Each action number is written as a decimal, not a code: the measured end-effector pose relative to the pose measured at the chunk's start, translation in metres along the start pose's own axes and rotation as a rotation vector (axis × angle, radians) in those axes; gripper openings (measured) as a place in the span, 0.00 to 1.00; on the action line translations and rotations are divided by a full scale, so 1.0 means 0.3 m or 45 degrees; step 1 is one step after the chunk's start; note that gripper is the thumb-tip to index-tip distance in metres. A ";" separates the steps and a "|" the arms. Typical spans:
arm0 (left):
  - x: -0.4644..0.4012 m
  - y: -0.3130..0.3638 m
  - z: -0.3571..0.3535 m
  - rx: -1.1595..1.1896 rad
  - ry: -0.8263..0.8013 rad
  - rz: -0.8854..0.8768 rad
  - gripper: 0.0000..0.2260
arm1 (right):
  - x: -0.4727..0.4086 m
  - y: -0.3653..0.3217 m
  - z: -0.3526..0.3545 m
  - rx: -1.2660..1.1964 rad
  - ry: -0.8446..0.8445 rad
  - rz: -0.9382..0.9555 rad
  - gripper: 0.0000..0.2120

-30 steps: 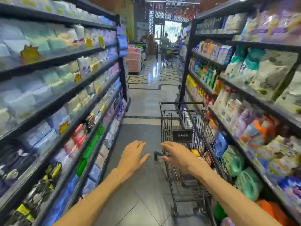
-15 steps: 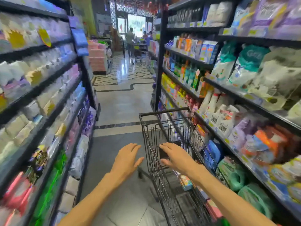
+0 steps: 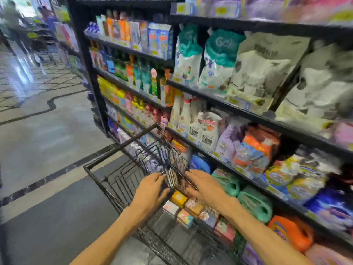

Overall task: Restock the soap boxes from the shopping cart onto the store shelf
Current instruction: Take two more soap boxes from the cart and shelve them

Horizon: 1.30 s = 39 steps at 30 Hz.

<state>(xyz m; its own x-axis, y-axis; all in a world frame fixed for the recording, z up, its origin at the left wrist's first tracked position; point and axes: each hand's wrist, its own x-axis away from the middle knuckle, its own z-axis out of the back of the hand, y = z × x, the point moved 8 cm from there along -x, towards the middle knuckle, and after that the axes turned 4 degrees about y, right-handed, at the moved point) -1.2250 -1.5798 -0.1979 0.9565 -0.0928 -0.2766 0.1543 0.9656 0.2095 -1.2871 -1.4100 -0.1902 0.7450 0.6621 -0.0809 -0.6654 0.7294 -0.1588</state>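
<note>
- Head view, setting: a store aisle is shown with a polished stone floor (image 3: 44,134), pale grey, crossed by dark inlaid lines and a cream band; reflections of light are seen on it at far left. The frame is blurred throughout.
- Head view, shelving: a black metal store shelf (image 3: 225,109) occupies the right side, in several tiers edged with small yellow price tags. Soft plastic bags (image 3: 219,58) in white and teal are stacked on an upper tier beside grey-white sacks (image 3: 267,69); white spray bottles (image 3: 206,129) stand one tier lower; green jugs (image 3: 256,203) and an orange jug (image 3: 290,232) of moulded plastic sit near the bottom.
- Head view, cart: a shopping cart (image 3: 118,148) of dark wire mesh with a rectangular rim stands just beside the shelf.
- Head view, task objects: the soap boxes (image 3: 188,209), small cardboard cartons in yellow, orange, white and blue, lie in a cluster on the cart's floor, below both hands.
- Head view, hands: the left hand (image 3: 150,190) and the right hand (image 3: 205,188) are held inside the cart, fingers loosely spread, either side of a wire flap (image 3: 172,178). Whether the flap is actually gripped cannot be told from the blur.
</note>
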 end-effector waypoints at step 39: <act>-0.152 -0.638 -1.920 0.435 -1.033 0.629 0.33 | 0.162 0.418 -1.489 -0.823 -0.548 -1.396 0.26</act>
<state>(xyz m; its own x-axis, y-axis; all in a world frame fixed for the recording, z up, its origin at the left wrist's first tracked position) -1.4407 -1.6204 -0.7656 0.7925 0.0385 0.6087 -0.3634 0.8312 0.4206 -1.3138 -1.3633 -0.6536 0.7224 -0.1192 0.6811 0.4909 0.7821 -0.3838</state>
